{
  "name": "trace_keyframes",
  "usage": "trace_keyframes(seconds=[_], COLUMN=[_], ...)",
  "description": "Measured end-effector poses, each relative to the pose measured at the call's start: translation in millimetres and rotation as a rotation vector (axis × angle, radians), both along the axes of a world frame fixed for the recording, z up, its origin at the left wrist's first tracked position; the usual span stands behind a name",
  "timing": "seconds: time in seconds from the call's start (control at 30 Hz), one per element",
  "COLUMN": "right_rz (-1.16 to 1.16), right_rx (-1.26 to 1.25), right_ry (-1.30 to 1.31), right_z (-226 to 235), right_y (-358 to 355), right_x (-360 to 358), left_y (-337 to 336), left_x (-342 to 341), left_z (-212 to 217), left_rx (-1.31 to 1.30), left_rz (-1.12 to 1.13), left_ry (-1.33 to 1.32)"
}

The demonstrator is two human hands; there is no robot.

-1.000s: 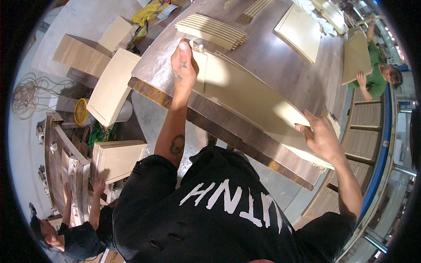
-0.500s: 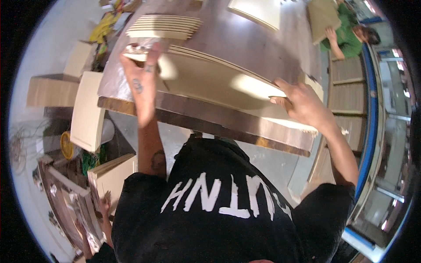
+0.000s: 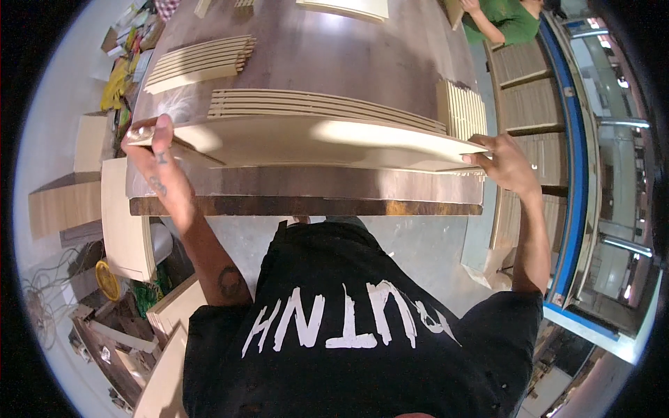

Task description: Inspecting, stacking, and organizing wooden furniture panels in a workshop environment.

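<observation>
A long, pale wooden board [image 3: 313, 143] stretches between my hands near the front of the brown table [image 3: 306, 184]. My left hand [image 3: 157, 143] is closed round its left end, thumb on top. At the other end, my right hand [image 3: 505, 161] pinches the corner between thumb and fingers. Just behind the board lies a stack of long grooved panels [image 3: 320, 109]. Another stack of grooved panels [image 3: 202, 63] sits farther back on the left. By my right hand stands a group of thin upright slats [image 3: 461, 108].
A flat pale panel [image 3: 345, 7] lies at the table's far side. Beyond the far right corner is a person in green [image 3: 502, 19] with a board. Stacked wooden pieces [image 3: 529, 101] line the right side. Cardboard boxes [image 3: 66, 209] and a leaning panel [image 3: 129, 219] stand left.
My hands are farther apart, the left one moved left and the right one now at the board's right end. The board lies more level across the view. The view has shifted.
</observation>
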State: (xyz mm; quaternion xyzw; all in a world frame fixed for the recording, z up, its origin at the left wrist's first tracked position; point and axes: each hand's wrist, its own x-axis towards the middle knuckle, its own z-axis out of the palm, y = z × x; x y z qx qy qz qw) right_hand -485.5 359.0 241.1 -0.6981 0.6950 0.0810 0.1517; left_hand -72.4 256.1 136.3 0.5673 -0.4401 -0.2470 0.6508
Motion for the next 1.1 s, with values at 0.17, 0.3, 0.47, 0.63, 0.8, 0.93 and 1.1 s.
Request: trace_keyframes(seconds=[0.17,0.3,0.47,0.63,0.8,0.93,1.1], right_rz=[-0.022,-0.05,-0.053,-0.093,0.002,-0.1,-0.195], right_rx=[-0.036,-0.047,-0.081,-0.108,-0.526,-0.559,-0.444], right_ry=[-0.028,-0.022,-0.042,0.097,0.08,0.107,0.092], right_z=[-9.9,-10.0,-14.5,-16.4,-49.9,-47.0,-44.6], right_y=[3.2,3.1,5.6,3.5,12.8,13.3,7.0], right_x=[-9.6,-6.4,-7.0,2.2,-6.5,-2.3,-0.7], left_y=[-3.2,-8.4,-9.2,-10.8,-9.2,-8.9,-3.9], left_x=[5.4,8.1,8.8,11.2,7.9,3.8,4.2], left_z=[-3.8,-11.5,-14.5,-16.4,-15.0,-14.5,-12.5], left_rx=[0.006,-0.033,-0.067,-0.086,-0.082,-0.071,-0.07], left_rz=[-0.046,-0.054,-0.046,-0.045,-0.025,-0.035,-0.022], left_ry=[0.002,-0.005,0.071,0.065,0.018,-0.002,-0.016])
